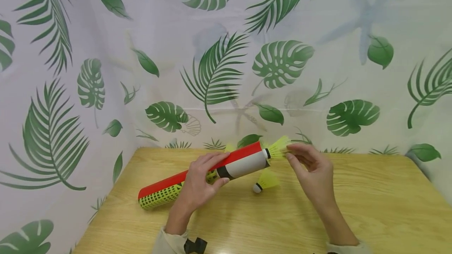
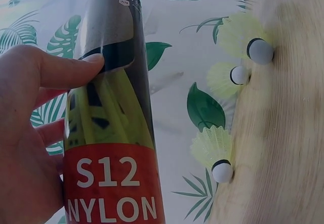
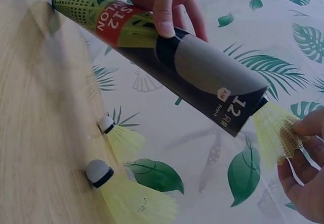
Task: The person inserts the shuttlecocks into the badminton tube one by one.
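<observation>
My left hand (image 1: pixel 199 187) grips a long shuttlecock tube (image 1: pixel 245 166), red, silver and yellow-green, around its middle. The tube slants above the table, its right end higher. At that right end, my right hand (image 1: pixel 316 171) pinches a yellow nylon shuttlecock (image 1: pixel 278 148) by the skirt's edge. Its cork points toward the tube; in the right wrist view the black band of this shuttlecock (image 3: pixel 276 130) is right at the tube's rim. Through the clear part of the tube (image 2: pixel 109 107), yellow skirts show inside in the left wrist view.
On the wooden table (image 1: pixel 370 199) a loose yellow shuttlecock (image 1: pixel 263 182) lies below the tube's mouth. Another shuttlecock (image 1: pixel 230 147) is mostly hidden behind the tube. Three loose ones show in the left wrist view, including a near shuttlecock (image 2: pixel 215 150). A leaf-print cloth (image 1: pixel 226 69) hangs behind.
</observation>
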`<control>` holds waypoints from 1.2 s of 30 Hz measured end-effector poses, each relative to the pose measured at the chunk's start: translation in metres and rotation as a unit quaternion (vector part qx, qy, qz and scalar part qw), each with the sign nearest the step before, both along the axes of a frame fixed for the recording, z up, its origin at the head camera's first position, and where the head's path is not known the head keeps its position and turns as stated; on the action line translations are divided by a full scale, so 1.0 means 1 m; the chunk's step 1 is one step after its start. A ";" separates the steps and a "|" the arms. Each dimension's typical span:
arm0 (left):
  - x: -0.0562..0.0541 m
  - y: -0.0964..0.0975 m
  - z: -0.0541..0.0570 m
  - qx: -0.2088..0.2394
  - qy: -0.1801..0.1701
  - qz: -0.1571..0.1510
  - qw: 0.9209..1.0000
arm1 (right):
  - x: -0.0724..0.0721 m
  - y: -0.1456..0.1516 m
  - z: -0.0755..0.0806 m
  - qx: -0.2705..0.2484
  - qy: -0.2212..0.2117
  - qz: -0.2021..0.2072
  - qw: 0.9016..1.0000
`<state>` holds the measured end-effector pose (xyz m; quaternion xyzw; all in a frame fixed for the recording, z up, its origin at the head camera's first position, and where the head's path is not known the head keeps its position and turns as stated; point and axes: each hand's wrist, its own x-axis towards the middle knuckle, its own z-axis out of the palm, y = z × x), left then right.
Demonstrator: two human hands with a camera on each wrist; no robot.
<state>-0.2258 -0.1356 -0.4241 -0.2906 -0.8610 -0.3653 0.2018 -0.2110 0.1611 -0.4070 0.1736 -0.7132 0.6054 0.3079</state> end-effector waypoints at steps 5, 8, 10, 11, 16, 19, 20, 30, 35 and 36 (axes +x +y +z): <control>0.000 0.000 -0.002 0.000 0.002 -0.003 1.000 | -0.002 -0.009 -0.004 0.000 -0.004 0.016 1.000; -0.001 0.001 -0.002 0.002 0.008 -0.007 1.000 | -0.002 -0.013 -0.004 -0.002 -0.007 0.021 1.000; -0.001 0.002 -0.002 0.003 0.010 -0.008 1.000 | -0.001 -0.016 -0.004 -0.003 -0.010 0.023 1.000; -0.001 0.002 -0.002 0.003 0.011 -0.008 1.000 | -0.001 -0.017 -0.004 -0.004 -0.012 0.025 1.000; -0.001 0.003 -0.002 0.000 0.009 -0.007 1.000 | 0.001 -0.021 -0.005 -0.004 -0.028 0.032 0.999; -0.001 0.004 -0.002 -0.002 0.007 -0.009 1.000 | 0.001 -0.022 -0.008 0.001 -0.037 0.043 0.998; -0.001 0.004 -0.002 -0.002 0.005 -0.009 1.000 | 0.001 -0.023 -0.008 0.003 -0.040 0.047 0.998; 0.002 0.004 -0.004 -0.002 -0.009 -0.007 1.000 | 0.002 -0.025 -0.013 0.004 -0.061 0.078 0.995; 0.001 0.004 -0.003 -0.003 -0.003 -0.008 1.000 | 0.003 -0.025 -0.013 0.006 -0.066 0.084 0.994; 0.001 0.005 -0.003 -0.003 -0.005 -0.009 1.000 | 0.004 -0.024 -0.012 0.006 -0.067 0.087 0.994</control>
